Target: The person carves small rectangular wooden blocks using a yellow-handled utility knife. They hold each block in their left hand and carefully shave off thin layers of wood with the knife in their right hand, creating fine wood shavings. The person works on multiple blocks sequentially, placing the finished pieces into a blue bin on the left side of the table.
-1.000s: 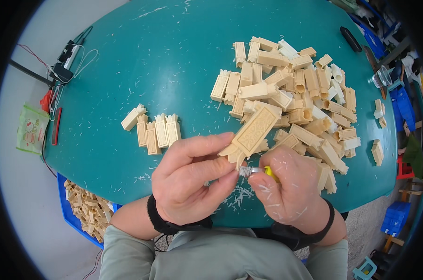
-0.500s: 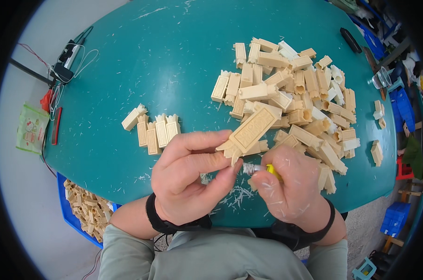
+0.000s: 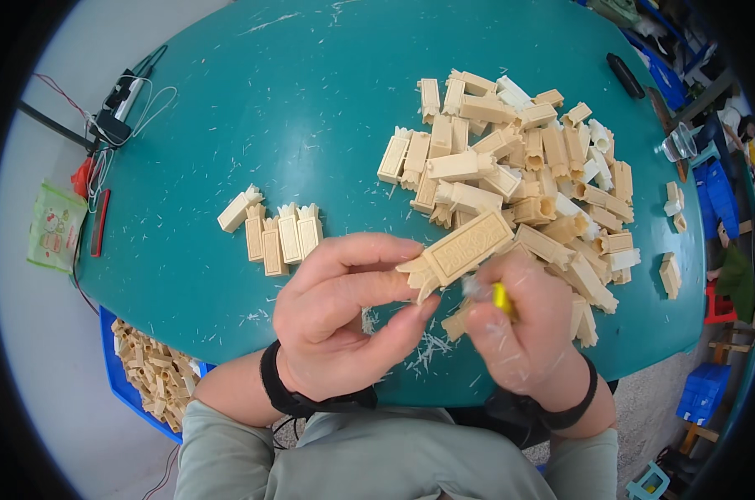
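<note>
My left hand (image 3: 340, 308) pinches the crown-shaped, notched end of a beige rectangular plastic piece (image 3: 465, 247) between fingers and thumb. Its raised panel faces up, and its plain end points to the upper right. Just below it, my right hand (image 3: 523, 325) is closed around a small yellow-handled tool (image 3: 502, 300). The tool's pale tip is blurred and lies close to the piece's lower edge; whether they touch I cannot tell. White shavings (image 3: 427, 354) lie on the table below, and bits cling to my right hand.
Beyond my right hand spreads a big pile of similar beige and cream pieces (image 3: 552, 150). To the left stand several more pieces (image 3: 290, 233). A blue bin (image 3: 115, 367) full of pieces sits at lower left. A power strip (image 3: 127, 98) lies at the table's left edge.
The plastic piece has tilted flatter and shifted slightly to the right. My right hand and the tool have moved a little right, with the tip now nearer the piece's middle.
</note>
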### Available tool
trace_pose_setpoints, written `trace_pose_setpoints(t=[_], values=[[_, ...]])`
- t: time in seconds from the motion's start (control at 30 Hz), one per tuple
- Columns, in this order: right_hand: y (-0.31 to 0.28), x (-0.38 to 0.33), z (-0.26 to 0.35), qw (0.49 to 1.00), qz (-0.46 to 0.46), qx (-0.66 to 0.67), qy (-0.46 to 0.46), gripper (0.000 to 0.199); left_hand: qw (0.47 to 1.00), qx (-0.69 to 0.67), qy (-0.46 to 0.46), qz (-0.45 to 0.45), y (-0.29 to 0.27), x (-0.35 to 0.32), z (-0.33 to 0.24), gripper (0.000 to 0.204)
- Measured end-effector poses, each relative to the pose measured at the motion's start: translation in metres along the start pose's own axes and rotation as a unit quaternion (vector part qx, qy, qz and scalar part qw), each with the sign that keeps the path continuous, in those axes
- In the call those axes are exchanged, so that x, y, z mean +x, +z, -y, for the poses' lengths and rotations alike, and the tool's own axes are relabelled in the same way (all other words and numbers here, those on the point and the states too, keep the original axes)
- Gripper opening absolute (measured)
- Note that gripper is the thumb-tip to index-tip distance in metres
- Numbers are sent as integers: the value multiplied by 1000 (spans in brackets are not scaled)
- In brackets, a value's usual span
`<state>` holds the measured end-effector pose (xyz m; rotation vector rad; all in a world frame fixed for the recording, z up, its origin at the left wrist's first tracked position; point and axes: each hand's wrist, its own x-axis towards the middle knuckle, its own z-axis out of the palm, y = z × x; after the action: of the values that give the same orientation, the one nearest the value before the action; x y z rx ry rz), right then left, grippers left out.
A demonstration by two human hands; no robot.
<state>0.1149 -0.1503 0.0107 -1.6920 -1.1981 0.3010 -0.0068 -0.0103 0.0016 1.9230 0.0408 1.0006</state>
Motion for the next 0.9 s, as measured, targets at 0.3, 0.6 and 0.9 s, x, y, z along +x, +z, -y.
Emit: trace_pose_setpoints(t=[0.3, 0.6, 0.9], values=[[7, 0, 0, 994, 8, -78, -77, 30, 999, 49, 16, -2, 3, -3, -1, 27], [8, 0, 0, 993, -4, -86, -77, 29, 997, 78, 11, 0, 1, -3, -3, 26], [8, 0, 0, 992, 0, -100, -76, 30, 994, 107, 36, 1, 0, -1, -5, 27]])
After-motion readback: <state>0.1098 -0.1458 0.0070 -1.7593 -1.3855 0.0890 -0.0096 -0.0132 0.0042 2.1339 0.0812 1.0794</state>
